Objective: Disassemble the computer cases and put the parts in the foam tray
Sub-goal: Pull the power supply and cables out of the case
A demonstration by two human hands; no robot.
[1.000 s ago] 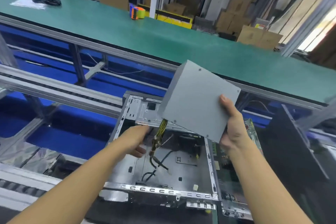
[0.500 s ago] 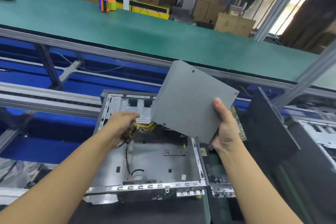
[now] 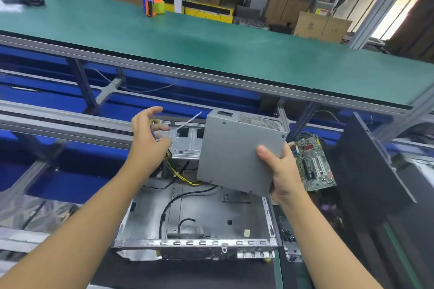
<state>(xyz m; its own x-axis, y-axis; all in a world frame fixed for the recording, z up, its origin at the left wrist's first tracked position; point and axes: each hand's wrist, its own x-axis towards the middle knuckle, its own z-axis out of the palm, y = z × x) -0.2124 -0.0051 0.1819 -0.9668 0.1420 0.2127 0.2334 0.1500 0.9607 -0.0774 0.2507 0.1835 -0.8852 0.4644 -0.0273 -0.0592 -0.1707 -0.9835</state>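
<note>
Right hand first: from my remote seat I see it clamped on the near right corner of the grey power box, thumb flat on the broad face and fingers wrapped under the edge. That box hangs tilted above the far half of the open case, clear of its floor. My left hand is raised over the far left corner of the case, fingers curled round a bundle of wires, yellow and black, which run down from the hand and across to the underside of the box. A thin white tie sticks out just beside that hand.

The case itself lies flat in front of me, lid off, with a black cable looping over its bare metal floor. A green circuit board lies just right of the case, and a dark panel stands further right. Beyond the case runs a long green bench; on it, well away from the case, sits an orange tape dispenser. Cardboard boxes are stacked behind the bench.
</note>
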